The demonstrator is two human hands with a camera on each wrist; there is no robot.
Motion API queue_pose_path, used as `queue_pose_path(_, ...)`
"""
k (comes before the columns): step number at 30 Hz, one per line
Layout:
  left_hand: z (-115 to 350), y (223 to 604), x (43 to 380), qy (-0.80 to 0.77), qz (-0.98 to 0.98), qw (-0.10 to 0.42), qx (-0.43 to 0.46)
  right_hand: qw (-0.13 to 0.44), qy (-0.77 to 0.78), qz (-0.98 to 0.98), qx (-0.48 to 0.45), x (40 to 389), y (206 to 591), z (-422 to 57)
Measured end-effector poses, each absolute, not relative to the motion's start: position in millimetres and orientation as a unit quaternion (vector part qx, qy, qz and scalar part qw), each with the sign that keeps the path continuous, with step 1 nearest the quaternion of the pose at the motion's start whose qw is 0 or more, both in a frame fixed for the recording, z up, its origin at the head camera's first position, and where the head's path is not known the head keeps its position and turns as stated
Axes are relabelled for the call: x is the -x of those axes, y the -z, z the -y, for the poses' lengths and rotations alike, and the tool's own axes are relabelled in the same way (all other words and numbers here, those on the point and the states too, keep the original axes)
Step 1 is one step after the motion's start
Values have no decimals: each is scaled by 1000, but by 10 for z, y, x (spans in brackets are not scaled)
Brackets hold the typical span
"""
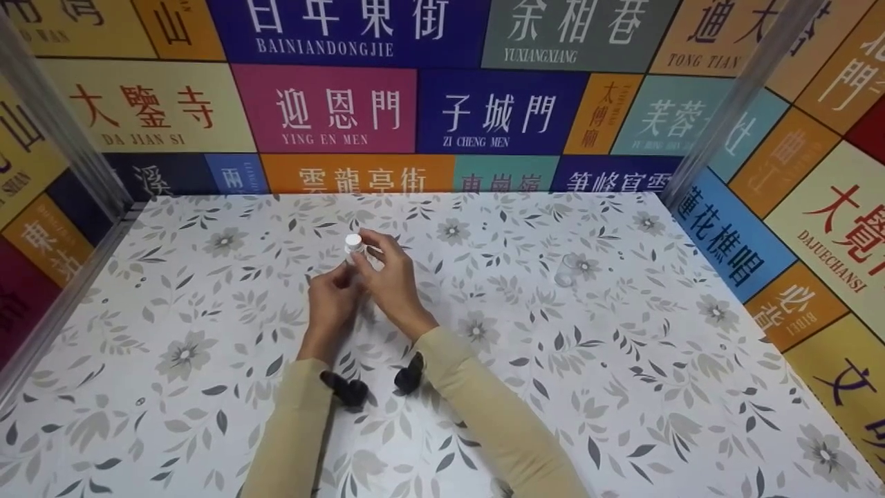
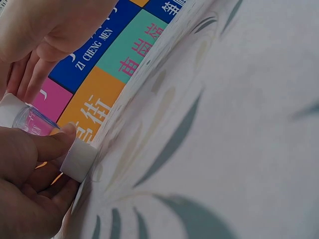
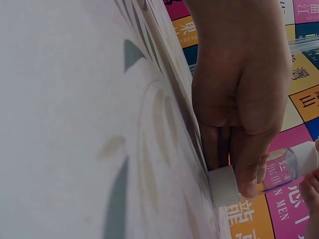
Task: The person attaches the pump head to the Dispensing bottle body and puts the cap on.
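Observation:
A small clear bottle [image 2: 34, 121] with a white cap [image 1: 353, 240] on top and a white piece [image 2: 79, 160] at its lower end stands roughly upright, its bottom at the tabletop. My left hand [image 1: 330, 301] grips it low, thumb and fingers just above the white lower piece, as both wrist views show. From the right side, my right hand [image 1: 393, 280] pinches the top, the forefinger behind the cap and the thumb in front. Part of the bottle's body is hidden by fingers in the head view. Its contents cannot be made out.
A clear, ring-like object [image 1: 565, 271] lies on the table to the right of my hands. Pale floral covering spreads over the table [image 1: 622, 387]. Panels of coloured signs [image 1: 332, 107] stand along the back and sides. A black wrist camera [image 1: 409, 375] sits at each cuff.

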State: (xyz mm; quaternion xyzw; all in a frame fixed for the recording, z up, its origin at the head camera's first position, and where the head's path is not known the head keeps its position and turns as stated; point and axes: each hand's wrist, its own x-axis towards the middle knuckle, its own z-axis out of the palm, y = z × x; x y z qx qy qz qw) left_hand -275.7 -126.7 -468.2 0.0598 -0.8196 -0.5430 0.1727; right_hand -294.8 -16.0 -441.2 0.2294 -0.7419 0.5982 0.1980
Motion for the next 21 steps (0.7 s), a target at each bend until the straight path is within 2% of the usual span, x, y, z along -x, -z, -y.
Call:
queue_pose_path(9,1263,4681,2769,543,818,183,-58,200,-605,732,-242,2954,4432,170)
queue_pose_path(15,1267,4678,2768,551,815,169,-63,211,-600,737,-227,2948,4418,176)
queue_pose_path(21,1278,4687,2782,535,826,166,-66,199,-597,744,-224,2933,4403,158)
